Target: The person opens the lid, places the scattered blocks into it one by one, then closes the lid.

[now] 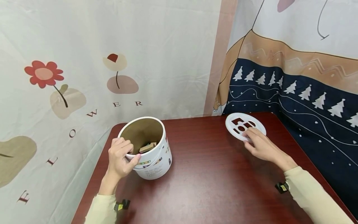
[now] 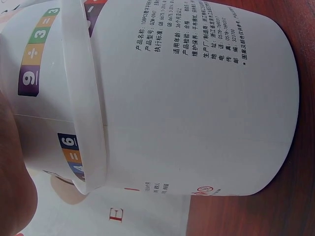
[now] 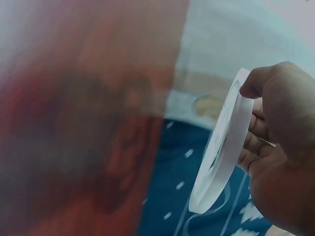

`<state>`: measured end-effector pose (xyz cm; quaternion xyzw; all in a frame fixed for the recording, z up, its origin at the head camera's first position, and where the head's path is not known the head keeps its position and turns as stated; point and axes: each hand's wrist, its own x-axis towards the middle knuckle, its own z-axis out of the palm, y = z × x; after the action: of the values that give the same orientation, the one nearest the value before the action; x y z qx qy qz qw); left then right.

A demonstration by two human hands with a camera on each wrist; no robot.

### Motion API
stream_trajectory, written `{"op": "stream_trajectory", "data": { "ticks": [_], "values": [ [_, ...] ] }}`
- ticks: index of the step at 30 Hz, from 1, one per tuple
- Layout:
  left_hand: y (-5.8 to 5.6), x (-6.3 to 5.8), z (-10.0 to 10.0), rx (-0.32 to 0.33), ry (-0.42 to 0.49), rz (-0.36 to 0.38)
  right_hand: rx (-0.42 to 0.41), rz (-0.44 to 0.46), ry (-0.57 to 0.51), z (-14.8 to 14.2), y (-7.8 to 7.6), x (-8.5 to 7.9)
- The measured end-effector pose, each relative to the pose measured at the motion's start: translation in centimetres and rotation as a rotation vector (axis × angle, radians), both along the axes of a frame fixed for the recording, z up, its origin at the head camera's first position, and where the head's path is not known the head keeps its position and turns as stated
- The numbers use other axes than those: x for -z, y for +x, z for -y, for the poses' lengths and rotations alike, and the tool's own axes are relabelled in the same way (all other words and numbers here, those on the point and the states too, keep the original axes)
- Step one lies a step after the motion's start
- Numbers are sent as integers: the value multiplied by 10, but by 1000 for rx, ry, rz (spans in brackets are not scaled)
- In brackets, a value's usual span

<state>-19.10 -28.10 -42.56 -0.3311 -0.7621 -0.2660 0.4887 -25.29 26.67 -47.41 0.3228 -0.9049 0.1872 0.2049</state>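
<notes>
On the left of the table, a white bucket (image 1: 155, 169) with printed sums and lettering stands with its mouth uncovered. Several wooden blocks (image 1: 148, 147) show down inside it. My left hand (image 1: 121, 157) grips the near-left rim, fingers over the edge and thumb along the outside. In the left wrist view the printed wall of the bucket (image 2: 197, 113) fills most of the picture. Over at the right, my right hand (image 1: 261, 144) pinches the edge of a round white lid (image 1: 232, 123) with cut-out shapes. Seen from the right wrist, the lid (image 3: 224, 162) is tilted nearly edge-on.
The dark red wooden table (image 1: 201, 174) spreads between the hands. A pale curtain (image 1: 173, 62) with flower prints hangs behind it. Along the right side hangs a navy cloth (image 1: 302, 115) with white trees.
</notes>
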Motion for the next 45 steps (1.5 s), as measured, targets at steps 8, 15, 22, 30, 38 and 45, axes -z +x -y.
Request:
{"op": "stream_trajectory", "data": {
  "ticks": [8, 15, 22, 30, 38, 45],
  "values": [
    [1, -1, 1, 7, -3, 6, -159, -68, -73, 60, -3, -31],
    [2, 0, 2, 4, -17, 27, -272, -89, -85, 112, -5, -57],
    [7, -6, -1, 33, 4, 68, -432, -126, -103, 164, -3, -82],
    [17, -18, -8, 69, 78, 117, -560, -177, -101, 211, 1, -100],
    [22, -29, -4, 37, 128, 137, -640, -244, -34, 251, 3, -105],
    [13, -27, 19, -47, 95, 228, -653, -302, 63, 277, 6, -103]
  ]
}}
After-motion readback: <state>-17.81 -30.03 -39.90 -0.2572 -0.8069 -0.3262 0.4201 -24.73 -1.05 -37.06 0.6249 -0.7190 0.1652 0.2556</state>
